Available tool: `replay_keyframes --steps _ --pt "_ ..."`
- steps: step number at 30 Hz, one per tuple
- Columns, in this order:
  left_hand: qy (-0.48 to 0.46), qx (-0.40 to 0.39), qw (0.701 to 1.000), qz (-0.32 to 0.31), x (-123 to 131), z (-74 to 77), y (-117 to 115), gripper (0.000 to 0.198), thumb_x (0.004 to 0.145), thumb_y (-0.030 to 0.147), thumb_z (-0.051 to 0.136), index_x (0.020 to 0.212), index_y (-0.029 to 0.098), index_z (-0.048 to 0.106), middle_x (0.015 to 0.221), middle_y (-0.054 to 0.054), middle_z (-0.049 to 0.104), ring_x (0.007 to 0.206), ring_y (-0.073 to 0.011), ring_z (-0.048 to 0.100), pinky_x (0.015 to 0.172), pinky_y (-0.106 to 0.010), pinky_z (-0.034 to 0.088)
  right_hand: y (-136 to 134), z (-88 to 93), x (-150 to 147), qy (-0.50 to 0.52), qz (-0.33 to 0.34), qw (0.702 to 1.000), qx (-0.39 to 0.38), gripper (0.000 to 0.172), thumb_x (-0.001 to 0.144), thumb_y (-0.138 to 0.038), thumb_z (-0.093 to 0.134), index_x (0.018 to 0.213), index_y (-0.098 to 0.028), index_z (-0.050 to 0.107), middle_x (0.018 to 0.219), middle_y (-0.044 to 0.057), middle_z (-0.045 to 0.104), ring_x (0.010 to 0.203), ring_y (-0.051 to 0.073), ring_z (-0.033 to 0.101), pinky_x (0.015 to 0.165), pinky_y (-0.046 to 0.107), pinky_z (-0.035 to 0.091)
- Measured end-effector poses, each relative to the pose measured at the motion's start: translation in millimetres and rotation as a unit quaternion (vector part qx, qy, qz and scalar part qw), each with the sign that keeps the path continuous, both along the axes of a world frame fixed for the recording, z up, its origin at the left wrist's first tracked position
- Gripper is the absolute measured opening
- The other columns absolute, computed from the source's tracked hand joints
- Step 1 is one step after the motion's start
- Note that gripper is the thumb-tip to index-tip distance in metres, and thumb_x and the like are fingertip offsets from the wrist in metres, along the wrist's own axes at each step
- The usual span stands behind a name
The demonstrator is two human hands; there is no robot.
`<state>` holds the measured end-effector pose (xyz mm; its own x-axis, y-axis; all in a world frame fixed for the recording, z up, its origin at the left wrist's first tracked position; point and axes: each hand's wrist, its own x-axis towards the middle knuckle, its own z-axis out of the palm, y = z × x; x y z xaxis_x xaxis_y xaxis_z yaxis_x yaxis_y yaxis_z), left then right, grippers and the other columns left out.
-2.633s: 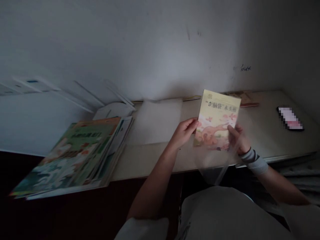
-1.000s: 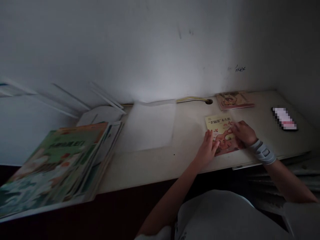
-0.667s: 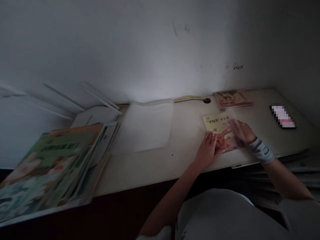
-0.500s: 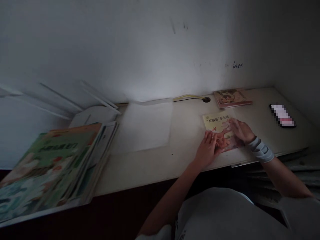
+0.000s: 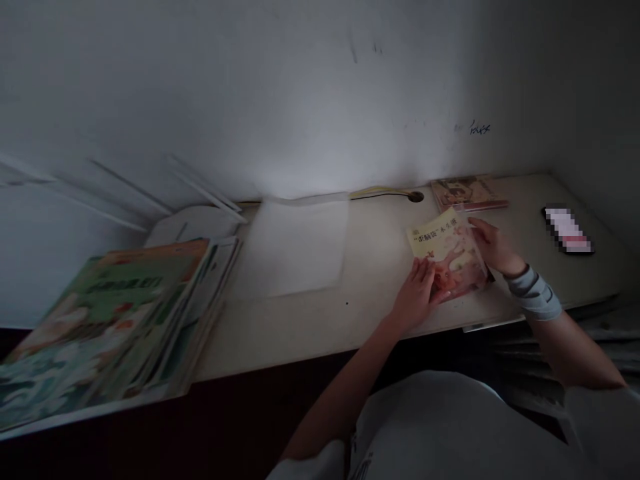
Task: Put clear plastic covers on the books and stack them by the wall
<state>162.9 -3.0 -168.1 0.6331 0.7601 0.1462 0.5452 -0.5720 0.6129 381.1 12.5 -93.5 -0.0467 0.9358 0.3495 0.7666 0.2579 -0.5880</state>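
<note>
A picture book (image 5: 450,243) with a yellow and reddish cover lies near the front of the white desk. Along its right side and top right corner there is a clear, shiny edge like plastic film. My left hand (image 5: 417,283) rests on the lower left of the cover, fingers laid out and thumb spread along the bottom. At the book's right edge, my right hand (image 5: 493,247) has its bent fingers on the raised side; its fingertips are partly hidden. A grey strap circles the right wrist.
Another book or small pile of books (image 5: 467,193) lies behind, against the wall. A phone (image 5: 569,230) is on the right. Left of centre lies a translucent sheet (image 5: 305,247). Stacked books (image 5: 125,293) fill the desk's left end. Cables (image 5: 380,191) run to a hole.
My right hand has moved from the cover to the book's right edge, and that side of the book has risen and tilted. My left hand stays on the lower left.
</note>
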Motion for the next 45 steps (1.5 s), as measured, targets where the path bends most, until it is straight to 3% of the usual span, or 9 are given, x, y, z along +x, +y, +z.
replay_keyframes --steps 7,10,13,18,23,27,37,41,45 --pt "-0.264 -0.19 0.94 0.1 -27.7 47.8 22.4 0.063 0.09 0.06 0.029 0.134 0.018 0.042 0.143 -0.015 0.041 0.132 -0.0266 0.038 0.108 -0.046 0.032 -10.1 30.7 -36.0 0.312 0.142 0.934 -0.1 0.046 0.09 -0.046 0.045 0.131 -0.026 0.048 0.126 0.008 0.06 0.112 0.022 0.058 0.09 0.043 0.051" --pt "-0.364 -0.283 0.873 0.16 -57.1 79.8 37.0 0.065 0.088 0.063 0.029 0.134 0.018 0.041 0.133 -0.017 0.051 0.115 -0.0276 0.056 0.09 -0.044 0.048 -12.1 31.0 -74.9 0.255 0.244 0.929 -0.11 0.048 0.093 -0.045 0.039 0.137 -0.026 0.041 0.134 0.009 0.053 0.12 0.02 0.053 0.094 0.044 0.049" --pt "-0.351 -0.306 0.862 0.201 -88.1 95.0 45.5 0.067 0.08 0.045 0.061 0.137 0.018 0.035 0.112 -0.014 0.064 0.087 -0.0205 0.067 0.075 -0.035 0.054 -14.2 18.3 -112.5 0.116 0.317 0.939 -0.064 0.048 0.094 -0.038 0.037 0.137 -0.017 0.041 0.136 0.012 0.05 0.125 0.02 0.047 0.104 0.044 0.04" --pt "-0.279 -0.338 0.856 0.276 -117.1 65.7 46.3 0.065 0.073 0.012 0.062 0.133 0.017 0.037 0.079 -0.001 0.064 0.059 -0.0093 0.06 0.062 -0.025 0.053 1.0 -5.6 -135.2 -0.09 0.356 0.93 -0.025 0.044 0.091 -0.03 0.041 0.132 -0.013 0.047 0.139 0.015 0.046 0.13 0.021 0.041 0.106 0.042 0.039" --pt "-0.278 -0.332 0.844 0.318 -123.5 29.9 45.5 0.052 0.083 0.021 0.055 0.131 0.016 0.037 0.076 -0.003 0.063 0.057 -0.0105 0.059 0.059 -0.026 0.051 43.2 -28.0 -127.1 -0.263 0.306 0.914 -0.05 0.061 0.084 -0.045 0.056 0.134 -0.012 0.047 0.145 0.019 0.035 0.136 0.033 0.028 0.109 0.053 0.026" --pt "-0.256 -0.304 0.866 0.303 -123.6 18.5 46.8 0.075 0.077 0.016 0.062 0.14 0.018 0.023 0.075 0.001 0.06 0.059 -0.0106 0.058 0.06 -0.025 0.049 64.3 -44.9 -123.8 -0.291 0.294 0.909 -0.048 0.062 0.086 -0.055 0.048 0.136 -0.019 0.044 0.148 0.014 0.034 0.137 0.031 0.027 0.109 0.053 0.023" --pt "-0.066 -0.163 0.942 0.287 -113.8 23.9 60.0 0.08 0.074 0.012 0.054 0.145 0.016 0.017 0.072 0.001 0.061 0.062 -0.0128 0.056 0.071 -0.028 0.046 104.5 -56.5 -92.8 -0.212 0.152 0.962 -0.079 0.062 0.078 -0.051 0.06 0.127 -0.013 0.054 0.115 0.017 0.057 0.107 0.028 0.053 0.092 0.041 0.043" --pt "0.054 -0.038 0.959 0.277 -97.4 34.0 57.9 0.072 0.08 0.01 0.045 0.146 0.012 0.015 0.107 -0.015 0.062 0.098 -0.0242 0.059 0.089 -0.04 0.044 87.8 -61.3 -69.3 -0.2 0.135 0.969 -0.052 0.058 0.079 -0.045 0.06 0.128 -0.013 0.054 0.116 0.017 0.055 0.107 0.027 0.053 0.094 0.041 0.042" --pt "0.099 0.085 0.965 0.226 -84.3 36.5 52.4 0.05 0.086 0.009 0.035 0.136 0.013 0.04 0.142 -0.018 0.04 0.132 -0.0287 0.035 0.107 -0.045 0.03 71.2 -49.6 -67.7 -0.227 0.162 0.96 -0.017 0.046 0.088 -0.041 0.048 0.126 -0.016 0.056 0.135 0.019 0.046 0.126 0.03 0.041 0.101 0.05 0.034"
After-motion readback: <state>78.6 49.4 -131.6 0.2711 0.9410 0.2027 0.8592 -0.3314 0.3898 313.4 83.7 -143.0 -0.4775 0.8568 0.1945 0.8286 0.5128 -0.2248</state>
